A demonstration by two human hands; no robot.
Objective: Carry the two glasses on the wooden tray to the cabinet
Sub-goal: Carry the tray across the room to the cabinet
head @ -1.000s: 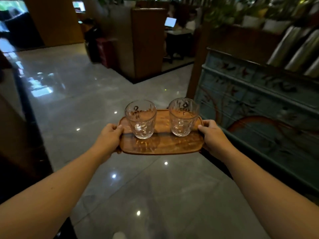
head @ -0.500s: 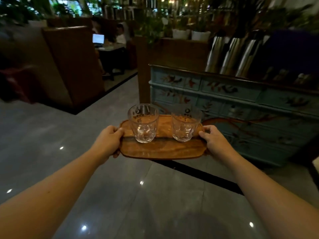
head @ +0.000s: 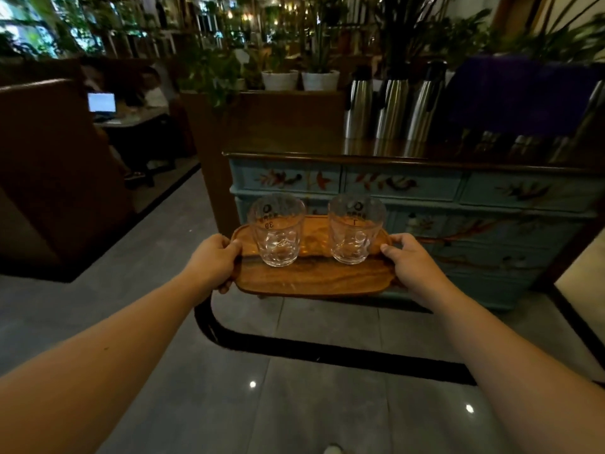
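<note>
Glasses, two of them, ride on the wooden tray (head: 311,273), and that tray is pinched at its short ends by both hands: the left hand (head: 212,262) wraps the left end with thumb on the top rim and fingers curled beneath, the right hand (head: 411,267) does the same at the right end. Between the hands the tray runs crosswise, long axis from left to right, held about level in the air over the floor (head: 294,404). Just inside the left hand stands the left glass (head: 277,231), just inside the right hand the right glass (head: 355,229); both are upright, mouths up, apart from each other, and they look empty. I judge the load light but touchy: the glass is brittle and smooth, nothing pins the tumblers to the polished wood, so any tilt or jolt could make them slide or tip. The ends are the right place to hold, since they keep the tray balanced. Beyond the tray's far edge stands the painted blue cabinet (head: 425,191), close ahead, its dark top higher than the tray. Farther back on that top, toward the right hand's side, stand steel flasks (head: 393,106).
</note>
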